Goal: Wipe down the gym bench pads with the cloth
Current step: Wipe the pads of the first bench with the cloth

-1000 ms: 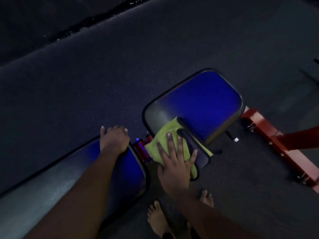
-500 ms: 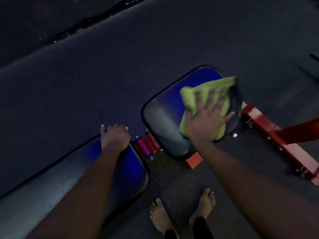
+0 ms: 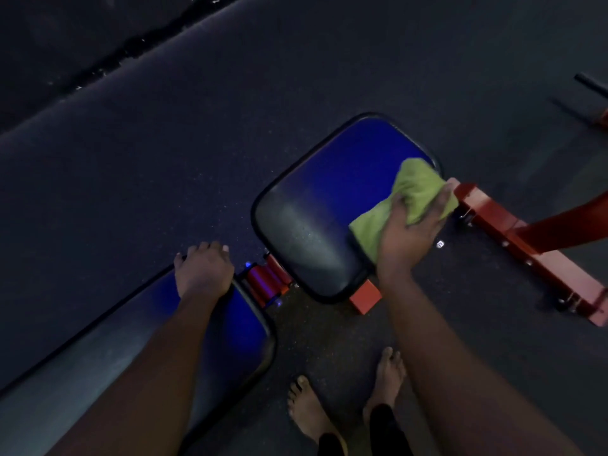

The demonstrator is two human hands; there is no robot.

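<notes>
I see my right hand [image 3: 408, 232] on the near right corner of the blue seat pad [image 3: 316, 209], gripping a yellow-green cloth [image 3: 416, 189]. The cloth is bunched up between the thumb and fingers and pressed against the pad's surface, with a fold trailing toward me along the pad's right edge. Just beyond that corner, the red steel base frame [image 3: 526, 251] runs off to the right across the dark rubber floor [image 3: 230, 126].

My left hand [image 3: 204, 271] is planted on the end of the long blue back pad [image 3: 98, 350], which stretches away to the lower left. It holds nothing. The fingers lie relaxed with their tips at the pad's far edge, though the light is dim and I cannot be sure how far they bend over it. A red hinge bracket [image 3: 265, 284] sits in the gap between the two pads. My bare feet [image 3: 309, 409] stand on the floor below the seat pad, near the back pad's end.
</notes>
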